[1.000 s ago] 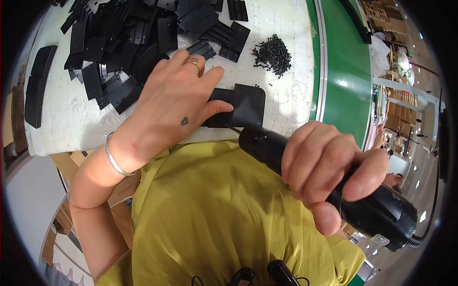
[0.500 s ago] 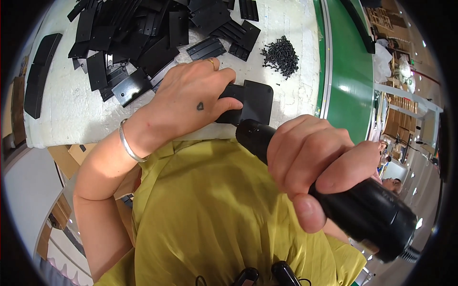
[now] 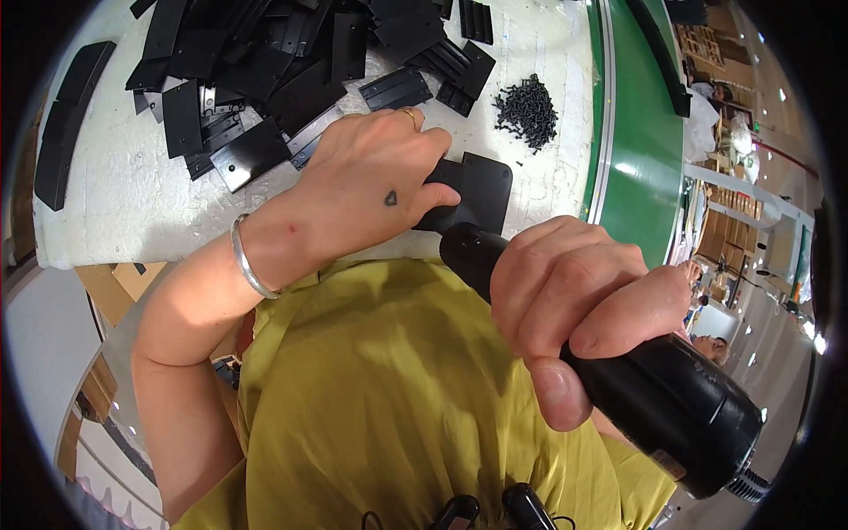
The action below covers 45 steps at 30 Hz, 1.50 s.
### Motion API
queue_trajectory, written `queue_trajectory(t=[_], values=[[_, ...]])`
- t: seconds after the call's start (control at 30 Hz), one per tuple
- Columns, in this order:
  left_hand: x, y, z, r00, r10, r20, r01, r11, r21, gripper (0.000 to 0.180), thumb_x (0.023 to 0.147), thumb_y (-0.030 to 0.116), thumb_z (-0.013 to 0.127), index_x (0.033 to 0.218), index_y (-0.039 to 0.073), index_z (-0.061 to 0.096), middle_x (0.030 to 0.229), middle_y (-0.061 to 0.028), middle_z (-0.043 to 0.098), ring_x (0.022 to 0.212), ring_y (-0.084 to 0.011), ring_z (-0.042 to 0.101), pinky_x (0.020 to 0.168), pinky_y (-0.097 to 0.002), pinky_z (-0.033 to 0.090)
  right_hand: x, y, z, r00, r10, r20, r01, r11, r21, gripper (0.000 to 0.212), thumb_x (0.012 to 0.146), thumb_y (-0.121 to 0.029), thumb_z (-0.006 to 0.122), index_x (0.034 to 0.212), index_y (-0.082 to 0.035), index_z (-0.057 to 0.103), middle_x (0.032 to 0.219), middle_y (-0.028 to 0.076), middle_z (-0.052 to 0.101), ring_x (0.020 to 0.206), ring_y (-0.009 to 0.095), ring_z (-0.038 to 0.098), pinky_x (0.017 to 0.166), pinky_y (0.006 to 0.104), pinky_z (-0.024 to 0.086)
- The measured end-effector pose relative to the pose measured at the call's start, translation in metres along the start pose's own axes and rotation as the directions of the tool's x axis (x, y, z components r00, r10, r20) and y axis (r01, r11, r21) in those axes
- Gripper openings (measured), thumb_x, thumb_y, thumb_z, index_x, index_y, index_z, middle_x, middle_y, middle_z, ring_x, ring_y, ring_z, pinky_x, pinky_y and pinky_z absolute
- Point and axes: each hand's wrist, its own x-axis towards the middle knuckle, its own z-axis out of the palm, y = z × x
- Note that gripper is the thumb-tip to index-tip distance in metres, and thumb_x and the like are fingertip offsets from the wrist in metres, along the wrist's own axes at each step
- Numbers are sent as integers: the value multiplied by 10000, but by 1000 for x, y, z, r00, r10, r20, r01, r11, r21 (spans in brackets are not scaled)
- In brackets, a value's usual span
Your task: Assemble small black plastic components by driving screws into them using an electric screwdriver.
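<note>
In my right hand (image 3: 583, 305) is a black power screwdriver (image 3: 676, 411), my fingers wrapped round its body. Its front end points up and left, close against a flat black plate (image 3: 486, 190) near the table's front edge. The tip of the driver is not clearly visible. My left hand (image 3: 375, 177) grips the plate's left side, thumb on top and the other fingers bent over its far edge. My left palm and fingers hide part of the plate. Beyond it, to the right, lies a heap of small black screws (image 3: 527, 112).
A pile of black metal plates (image 3: 265, 71) covers the far left of the white table (image 3: 115, 177). One long black curved piece (image 3: 71, 128) lies at the left edge. Right of the table runs a green surface (image 3: 640, 141). Another person (image 3: 709, 349) is at the far right.
The view has shifted slightly. In it, my left hand and the plate sit a little further right, and the screwdriver's rear end a little lower. Both holds are unchanged.
</note>
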Motion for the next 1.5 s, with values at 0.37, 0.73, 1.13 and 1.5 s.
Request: queue_trajectory(t=[0.37, 0.73, 1.13, 1.5], values=[[10, 16, -24, 984, -47, -175, 11, 979, -203, 387, 696, 313, 721, 998, 94, 614, 772, -96, 525, 715, -297, 526, 638, -359, 429, -14, -28, -11, 762, -371, -531, 506, 853, 131, 367, 741, -68, 636, 1044, -52, 430, 607, -21, 484, 470, 76, 485, 434, 243, 391], [25, 63, -33, 867, -293, -403, -190, 553, -811, 538, 745, 271, 747, 1177, 27, 539, 950, -14, 553, 777, -68, 459, 686, -228, 399, -23, 26, -5, 678, -13, -735, -89, 991, -100, 670, 717, -105, 697, 1284, 23, 364, 1134, 125, 525, 984, 222, 539, 866, 324, 456], [-12, 18, -86, 970, -16, 244, 244, -22, -970, 270, 863, 362, 595, 867, 93, 629, 736, 47, 583, 692, -23, 555, 589, -185, 433, -37, 3, -12, 799, 190, -571, -179, 981, 76, 780, 607, -106, 723, 1275, 41, 349, 1175, 146, 495, 1065, 270, 501, 949, 371, 381], [-46, 29, -58, 948, -295, -124, -31, 302, -953, 525, 754, 143, 717, 1205, 20, 476, 887, -16, 567, 816, -98, 530, 729, -238, 468, -3, 34, 1, 854, 179, -489, -115, 981, 159, 716, 732, -201, 657, 1308, 42, 307, 1202, 186, 491, 920, 241, 565, 793, 320, 450]])
